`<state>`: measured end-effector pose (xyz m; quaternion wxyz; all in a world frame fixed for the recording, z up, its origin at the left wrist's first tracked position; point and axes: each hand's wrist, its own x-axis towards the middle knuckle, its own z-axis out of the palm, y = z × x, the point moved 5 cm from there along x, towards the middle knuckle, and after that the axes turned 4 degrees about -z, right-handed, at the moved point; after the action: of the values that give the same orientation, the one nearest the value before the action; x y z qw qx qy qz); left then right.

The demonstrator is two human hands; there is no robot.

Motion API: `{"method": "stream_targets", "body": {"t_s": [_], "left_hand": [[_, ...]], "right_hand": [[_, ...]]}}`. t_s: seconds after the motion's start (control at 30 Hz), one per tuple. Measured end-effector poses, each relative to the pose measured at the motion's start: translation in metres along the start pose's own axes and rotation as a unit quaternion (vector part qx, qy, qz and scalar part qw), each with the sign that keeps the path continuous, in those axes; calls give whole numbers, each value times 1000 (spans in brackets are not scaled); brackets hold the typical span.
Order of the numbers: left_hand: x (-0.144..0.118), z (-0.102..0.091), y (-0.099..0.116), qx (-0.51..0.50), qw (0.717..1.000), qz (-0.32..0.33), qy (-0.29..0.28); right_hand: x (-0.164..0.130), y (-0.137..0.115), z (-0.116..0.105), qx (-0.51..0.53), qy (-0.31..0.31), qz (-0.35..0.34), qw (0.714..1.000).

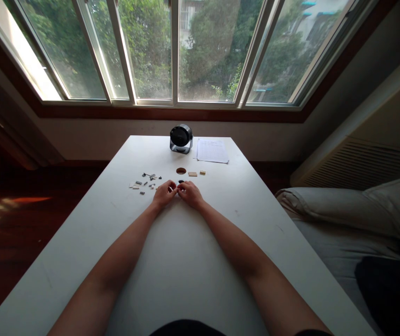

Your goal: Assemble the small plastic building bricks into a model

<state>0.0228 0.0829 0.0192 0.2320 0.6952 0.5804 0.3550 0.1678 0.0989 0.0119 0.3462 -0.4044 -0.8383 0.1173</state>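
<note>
Both hands meet over the white table, fingertips close together. My left hand [165, 192] has its fingers curled in a pinch. My right hand [189, 192] is closed the same way, thumb and fingers touching near the left fingertips. What they hold between them is too small to name. Just beyond the fingertips shows a small dark piece [181, 181], partly hidden by the right hand. Several small loose grey, black and white parts [147, 182] lie scattered left of my left hand. Beyond my right hand sit a tan studded strip [192, 174] and a shorter yellowish studded piece [202, 172].
A round hole [181, 171] is cut in the white table [182, 261]. At the far end stand a black round fan-like device [181, 138] on a bracket and printed paper sheets [212, 150]. A window is ahead; a cushioned seat [329, 210] is at the right.
</note>
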Motion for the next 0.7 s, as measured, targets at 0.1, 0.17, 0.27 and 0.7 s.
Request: {"method": "stream_targets", "body": {"t_s": [0.1,0.17,0.27,0.7], "left_hand": [[0,0,0,-12,1000,4,1],[1,1,-1,-19,1000,9,-1],[1,2,-2,-22,1000,9,-4],[0,1,-1,20,1000,-7,-5]], "right_hand": [[1,0,1,4,-1,-1,1000],[1,0,2,6,-3,1,1000],[1,1,2,11,-4,7,1000],[0,2,0,19,-10,22,1000]]}}
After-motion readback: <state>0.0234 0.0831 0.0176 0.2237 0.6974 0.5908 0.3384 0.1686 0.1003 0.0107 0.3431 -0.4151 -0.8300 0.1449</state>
